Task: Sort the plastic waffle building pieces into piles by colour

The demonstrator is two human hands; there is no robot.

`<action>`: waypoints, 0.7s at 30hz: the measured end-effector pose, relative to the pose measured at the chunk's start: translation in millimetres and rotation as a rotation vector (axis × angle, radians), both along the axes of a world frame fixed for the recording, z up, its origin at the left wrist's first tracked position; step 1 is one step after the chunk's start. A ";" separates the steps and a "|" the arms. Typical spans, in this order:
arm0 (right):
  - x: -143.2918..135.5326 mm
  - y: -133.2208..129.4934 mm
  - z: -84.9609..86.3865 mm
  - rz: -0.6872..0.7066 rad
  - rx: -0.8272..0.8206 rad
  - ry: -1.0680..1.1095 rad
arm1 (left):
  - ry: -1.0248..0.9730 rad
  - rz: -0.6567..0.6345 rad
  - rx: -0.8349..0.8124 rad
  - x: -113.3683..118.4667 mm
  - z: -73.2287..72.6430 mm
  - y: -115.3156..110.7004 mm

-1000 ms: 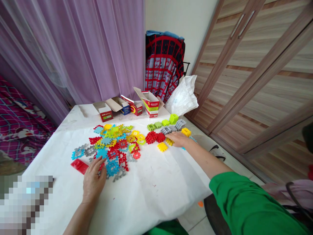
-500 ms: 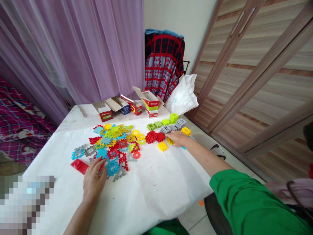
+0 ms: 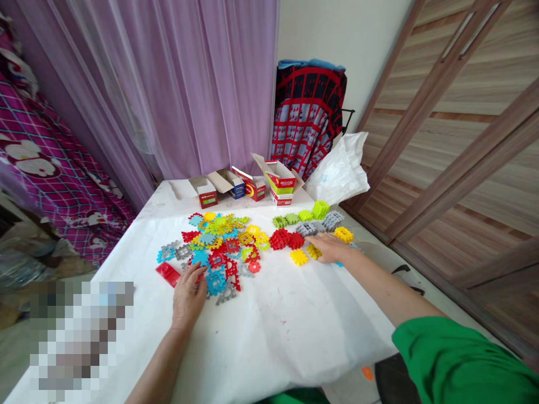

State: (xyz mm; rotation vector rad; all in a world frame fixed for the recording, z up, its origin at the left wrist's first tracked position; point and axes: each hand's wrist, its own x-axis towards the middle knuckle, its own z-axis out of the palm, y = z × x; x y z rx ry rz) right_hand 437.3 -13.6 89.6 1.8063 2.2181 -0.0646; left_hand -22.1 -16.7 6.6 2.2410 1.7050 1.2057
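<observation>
**Right arm is awfully close to those edge pieces**

So there's a big mixed pile of plastic building pieces (image 3: 219, 227) on the white-covered table (image 3: 261, 336), with single-colour groups off to its right. The right hand (image 3: 326, 247) lies palm down on a bunch of yellow pieces (image 3: 313, 252), fingers stretched out loosely. From this angle I can't tell if it's pinching any or just resting on them. The left hand (image 3: 189, 292) is loosely curled at the near side of the pile, right by a red case (image 3: 167, 274). No idea if it has hold of anything, since the fingertips block the view.

What worries me: there's a blue piece (image 3: 339, 264) tucked beside the right wrist, near the table's edge. Drop that forearm or drag it sideways and I reckon the blue one ends up on the floor. The grey pieces (image 3: 306, 229) and red pieces (image 3: 279, 239) sit just past the right fingers, so a sloppy sweep could shove the colours together. Also, the pile's pieces overlap a lot and have notched edges, so I'd guess pulling one could snag its neighbours.
</observation>
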 end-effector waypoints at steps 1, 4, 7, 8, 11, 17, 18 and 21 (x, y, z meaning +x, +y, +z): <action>-0.3 -1.6 1.4 0.006 0.007 0.008 | -0.002 -0.001 -0.004 0.3 0.5 -0.3; -4.7 -11.0 9.2 -0.026 0.042 0.025 | -0.012 -0.007 -0.009 1.2 2.0 -1.2; -21.9 -24.4 17.6 -0.054 0.114 0.053 | -0.021 -0.005 -0.010 2.3 2.8 -1.7; -32.0 -28.6 19.2 -0.044 0.142 0.078 | -0.021 -0.006 -0.010 2.6 2.9 -1.8; -75.4 -36.9 16.4 0.005 0.186 0.210 | -0.004 -0.027 -0.009 2.8 2.4 -1.5; -170.2 -32.9 -21.3 0.128 0.198 0.489 | 0.037 -0.043 0.020 2.4 -2.8 -1.0; -179.4 -31.6 -29.3 0.124 0.224 0.528 | 0.043 -0.045 0.030 2.4 -3.8 -0.9; -192.3 -29.6 -50.2 0.077 0.285 0.593 | 0.071 -0.054 0.055 1.9 -5.3 -0.9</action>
